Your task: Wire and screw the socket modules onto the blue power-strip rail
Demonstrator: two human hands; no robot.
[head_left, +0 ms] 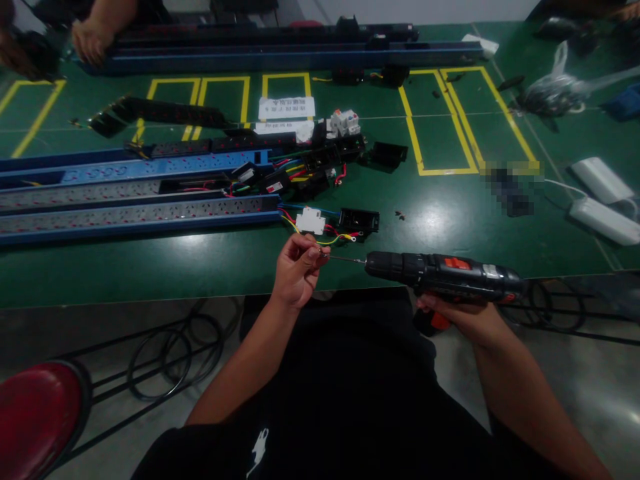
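Note:
My right hand (457,313) is wrapped round the grip of a black and orange power drill (445,273), which points left with a long thin bit. At the bit's tip, the fingers of my left hand (300,267) pinch something small, too tiny to identify. Just beyond that hand lies a white breaker (311,221) with red, blue and yellow-green wires, beside a black open housing (359,220). These wires run from the end of the nearest blue socket strip (150,220).
More socket strips (200,163) and black modules (320,160) lie behind on the green table (200,267). Another person's hand (93,41) rests on a long blue rail (250,59). White adapters (603,220) and a plastic bag (555,90) are at right; a red stool (40,420) stands lower left.

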